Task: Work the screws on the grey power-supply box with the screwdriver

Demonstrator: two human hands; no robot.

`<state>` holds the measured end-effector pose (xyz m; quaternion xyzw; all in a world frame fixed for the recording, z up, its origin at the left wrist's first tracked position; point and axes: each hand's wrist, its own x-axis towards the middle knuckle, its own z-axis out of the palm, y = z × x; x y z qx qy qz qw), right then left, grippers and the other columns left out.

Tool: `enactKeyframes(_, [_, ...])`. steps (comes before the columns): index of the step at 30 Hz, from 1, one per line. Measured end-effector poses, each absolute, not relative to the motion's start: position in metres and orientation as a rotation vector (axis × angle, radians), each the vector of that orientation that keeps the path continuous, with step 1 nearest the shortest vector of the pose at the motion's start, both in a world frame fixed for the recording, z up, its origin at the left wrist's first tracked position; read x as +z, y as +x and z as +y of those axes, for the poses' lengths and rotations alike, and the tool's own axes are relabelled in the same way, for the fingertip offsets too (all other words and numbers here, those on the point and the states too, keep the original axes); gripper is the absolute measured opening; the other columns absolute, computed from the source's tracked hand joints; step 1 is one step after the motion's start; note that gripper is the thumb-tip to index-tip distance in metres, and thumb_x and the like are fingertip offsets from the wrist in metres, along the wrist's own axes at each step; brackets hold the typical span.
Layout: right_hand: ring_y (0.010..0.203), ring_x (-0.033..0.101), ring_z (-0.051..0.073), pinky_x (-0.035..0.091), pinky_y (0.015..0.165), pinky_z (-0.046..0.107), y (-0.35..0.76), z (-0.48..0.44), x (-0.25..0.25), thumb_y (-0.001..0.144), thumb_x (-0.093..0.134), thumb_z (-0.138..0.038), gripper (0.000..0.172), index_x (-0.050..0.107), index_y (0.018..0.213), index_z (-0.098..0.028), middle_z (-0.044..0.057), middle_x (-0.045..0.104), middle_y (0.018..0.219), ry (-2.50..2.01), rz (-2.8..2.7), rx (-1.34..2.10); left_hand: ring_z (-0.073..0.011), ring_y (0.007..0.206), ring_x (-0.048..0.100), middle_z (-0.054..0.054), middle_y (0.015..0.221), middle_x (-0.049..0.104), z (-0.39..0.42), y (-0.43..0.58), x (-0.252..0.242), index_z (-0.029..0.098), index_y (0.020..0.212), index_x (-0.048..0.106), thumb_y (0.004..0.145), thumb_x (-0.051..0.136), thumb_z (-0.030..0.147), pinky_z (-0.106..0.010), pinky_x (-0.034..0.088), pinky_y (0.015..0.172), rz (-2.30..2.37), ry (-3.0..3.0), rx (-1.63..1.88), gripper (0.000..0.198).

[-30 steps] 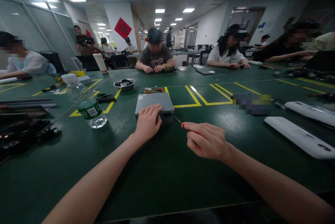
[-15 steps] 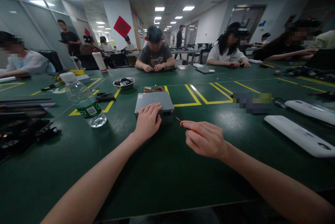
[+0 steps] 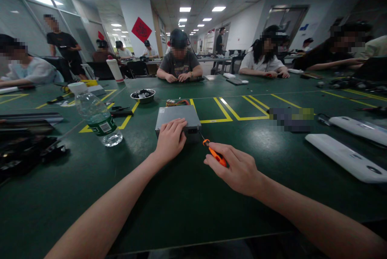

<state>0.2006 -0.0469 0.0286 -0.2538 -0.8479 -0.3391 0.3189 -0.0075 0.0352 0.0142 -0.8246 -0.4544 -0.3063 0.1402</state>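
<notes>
A grey metal box [image 3: 177, 113] with coloured wires at its back lies on the green table [image 3: 181, 194]. My left hand [image 3: 171, 140] rests on its top and front edge, fingers lying flat over it. To the right, my right hand [image 3: 234, 164] holds an orange-handled screwdriver [image 3: 217, 156] between thumb and fingers. The screwdriver's thin shaft points up and left to the box's lower right front corner. Whether the tip touches the box is too small to tell.
On the left stand a water bottle [image 3: 98, 120] and a metal bowl [image 3: 143, 96] of small dark parts. White devices [image 3: 346, 157] lie at the right. Dark parts [image 3: 27, 146] lie at the far left. People sit across the table.
My right hand has opened its grip somewhat and shifted slightly down, showing more of the orange handle, which is now steeper. My left hand and the box stay in place.
</notes>
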Motion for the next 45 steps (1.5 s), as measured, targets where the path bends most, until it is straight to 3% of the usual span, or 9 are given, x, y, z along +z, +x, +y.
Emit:
enactKeyframes(4, [0.084, 0.061, 0.018, 0.051, 0.069, 0.028, 0.199, -0.045, 0.033, 0.082, 0.055, -0.025, 0.012, 0.053, 0.092, -0.019, 0.009, 0.063, 0.091, -0.712, -2.215, -0.908, -0.022, 0.114, 0.047, -0.005, 0.123, 0.055, 0.035, -0.008, 0.015, 0.019, 0.114, 0.05, 0.081, 0.041, 0.016, -0.039, 0.035, 0.09, -1.304, -2.379, -0.885, 0.034])
enactKeyframes(8, [0.105, 0.055, 0.023, 0.05, 0.078, 0.031, 0.195, -0.046, 0.028, 0.082, 0.051, -0.017, 0.015, 0.05, 0.097, -0.018, 0.014, 0.058, 0.109, -0.775, -2.29, -0.865, -0.0219, 0.114, 0.047, -0.006, 0.123, 0.055, 0.036, -0.008, 0.015, 0.019, 0.115, 0.05, 0.082, 0.04, 0.016, -0.038, 0.035, 0.09, -1.304, -2.379, -0.881, 0.034])
enactKeyframes(10, [0.106, 0.055, 0.022, 0.05, 0.078, 0.029, 0.196, -0.046, 0.026, 0.082, 0.049, -0.014, 0.019, 0.048, 0.101, -0.017, 0.015, 0.058, 0.11, -0.735, -2.306, -0.89, -0.0221, 0.114, 0.047, -0.006, 0.124, 0.054, 0.036, -0.008, 0.015, 0.019, 0.115, 0.05, 0.082, 0.04, 0.016, -0.038, 0.034, 0.091, -1.3, -2.378, -0.882, 0.034])
enactKeyframes(16, [0.073, 0.064, 0.016, 0.05, 0.062, 0.025, 0.205, -0.04, 0.03, 0.081, 0.056, -0.02, 0.014, 0.05, 0.094, -0.017, 0.011, 0.065, 0.092, -0.741, -2.178, -0.967, -0.0219, 0.115, 0.046, -0.006, 0.124, 0.054, 0.036, -0.008, 0.014, 0.018, 0.115, 0.049, 0.083, 0.04, 0.016, -0.038, 0.034, 0.091, -1.296, -2.384, -0.878, 0.034])
enactKeyframes(22, [0.1, 0.058, 0.022, 0.05, 0.078, 0.031, 0.201, -0.042, 0.028, 0.081, 0.051, -0.014, 0.017, 0.05, 0.098, -0.014, 0.017, 0.059, 0.109, -0.76, -2.222, -0.851, -0.0221, 0.115, 0.046, -0.007, 0.124, 0.054, 0.037, -0.008, 0.014, 0.017, 0.115, 0.05, 0.083, 0.04, 0.016, -0.038, 0.034, 0.091, -1.28, -2.378, -0.865, 0.034])
enactKeyframes(26, [0.095, 0.061, 0.018, 0.05, 0.071, 0.024, 0.203, -0.043, 0.026, 0.083, 0.049, -0.013, 0.02, 0.05, 0.103, -0.017, 0.014, 0.062, 0.106, -0.692, -2.247, -0.924, -0.0224, 0.115, 0.046, -0.008, 0.124, 0.054, 0.037, -0.008, 0.014, 0.016, 0.115, 0.05, 0.082, 0.041, 0.016, -0.038, 0.034, 0.09, -1.285, -2.37, -0.859, 0.034])
enactKeyframes(31, [0.077, 0.063, 0.014, 0.05, 0.068, 0.024, 0.205, -0.041, 0.031, 0.081, 0.057, -0.021, 0.013, 0.052, 0.092, -0.018, 0.009, 0.066, 0.092, -0.702, -2.183, -0.931, -0.0221, 0.116, 0.046, -0.009, 0.126, 0.053, 0.036, -0.009, 0.013, 0.015, 0.118, 0.048, 0.084, 0.039, 0.018, -0.038, 0.033, 0.092, -1.256, -2.362, -0.808, 0.035])
enactKeyframes(37, [0.097, 0.059, 0.019, 0.049, 0.075, 0.027, 0.201, -0.04, 0.027, 0.08, 0.052, -0.013, 0.016, 0.049, 0.096, -0.016, 0.015, 0.059, 0.108, -0.737, -2.22, -0.879, -0.0246, 0.123, 0.039, -0.011, 0.133, 0.045, 0.031, -0.009, 0.014, 0.016, 0.121, 0.046, 0.084, 0.037, 0.017, -0.041, 0.031, 0.096, -1.216, -2.369, -0.669, 0.038])
enactKeyframes(45, [0.066, 0.06, 0.012, 0.045, 0.059, 0.022, 0.208, -0.037, 0.033, 0.081, 0.057, -0.024, 0.014, 0.051, 0.092, -0.018, 0.006, 0.064, 0.086, -0.792, -2.124, -0.945, -0.03, 0.129, 0.029, -0.014, 0.138, 0.035, 0.019, -0.003, 0.025, 0.023, 0.122, 0.044, 0.08, 0.046, 0.019, -0.052, 0.024, 0.1, -1.15, -2.454, -0.455, 0.042])
